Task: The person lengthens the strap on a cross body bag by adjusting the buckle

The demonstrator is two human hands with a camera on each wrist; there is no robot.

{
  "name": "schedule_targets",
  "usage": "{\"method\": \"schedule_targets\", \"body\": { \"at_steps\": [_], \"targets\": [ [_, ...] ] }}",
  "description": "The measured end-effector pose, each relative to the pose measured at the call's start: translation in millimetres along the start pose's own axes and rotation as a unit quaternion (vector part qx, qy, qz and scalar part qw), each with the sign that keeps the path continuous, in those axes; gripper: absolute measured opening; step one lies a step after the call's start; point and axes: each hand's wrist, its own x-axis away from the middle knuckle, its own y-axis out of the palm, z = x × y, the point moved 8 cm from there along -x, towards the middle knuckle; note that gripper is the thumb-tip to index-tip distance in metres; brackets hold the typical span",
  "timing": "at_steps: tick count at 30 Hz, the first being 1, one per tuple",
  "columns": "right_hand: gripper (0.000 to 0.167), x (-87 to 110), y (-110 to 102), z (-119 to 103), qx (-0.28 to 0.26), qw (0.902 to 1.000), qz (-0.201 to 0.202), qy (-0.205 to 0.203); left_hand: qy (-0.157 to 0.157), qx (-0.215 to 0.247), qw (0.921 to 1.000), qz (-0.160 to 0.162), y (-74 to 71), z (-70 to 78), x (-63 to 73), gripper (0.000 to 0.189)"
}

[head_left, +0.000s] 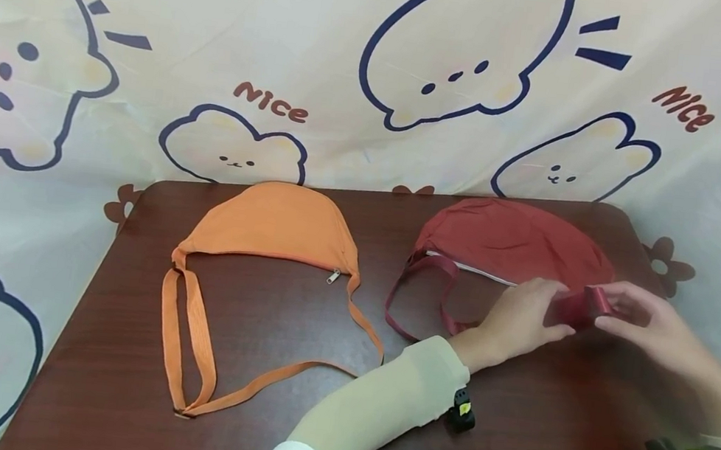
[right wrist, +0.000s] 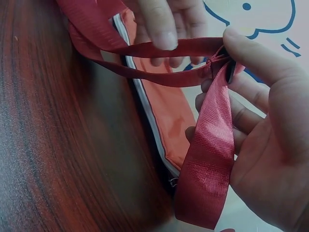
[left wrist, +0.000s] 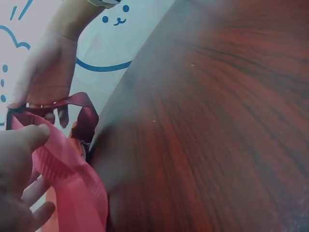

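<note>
A red waist bag (head_left: 506, 234) lies toward the back right of the table, its pale zipper facing front. My right hand (head_left: 647, 317) pinches the bag's red strap (right wrist: 207, 150) at a dark slider buckle (right wrist: 231, 70), thumb on top. Close by, my left hand (head_left: 523, 321) holds the same strap between thumb and fingers, as the left wrist view shows with the thumb (left wrist: 36, 135) over the webbing. Part of the strap hangs in a loop below the right hand. The bag's front right corner is hidden behind the hands in the head view.
An orange waist bag (head_left: 280, 223) lies flat at the left, its long strap (head_left: 201, 333) looped toward the front. The brown wooden table (head_left: 146, 290) ends at a cartoon-printed cloth (head_left: 341, 44) behind. Black wrist cameras (head_left: 462, 411) sit on both forearms.
</note>
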Motion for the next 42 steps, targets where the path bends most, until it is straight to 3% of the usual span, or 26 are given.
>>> {"method": "schedule_targets", "body": {
  "at_steps": [4,15,23,33,42],
  "targets": [
    [0.046,1.1,-1.8,0.7,0.002,1.0000,0.004,0.006,-0.008,-0.009,0.9999,0.007,1.6,-1.9,2.0,0.054],
    [0.045,3.2,-6.5,2.8,0.003,0.9995,0.007,0.029,0.025,-0.008,0.9989,0.040,-4.7,2.1,1.7,0.051],
    [0.048,0.9,-0.1,-2.2,0.005,0.9998,-0.007,0.016,0.032,-0.015,0.9981,0.051,-9.3,7.3,0.7,0.051],
    [0.048,-0.6,3.4,-2.1,0.019,0.9998,0.001,0.005,0.038,0.030,0.9969,0.062,-9.1,12.1,-0.4,0.053],
    [0.048,0.9,3.0,-1.4,0.014,0.9999,0.000,0.005,0.054,0.043,0.9965,0.047,-6.6,11.5,-0.4,0.059]
  ]
}}
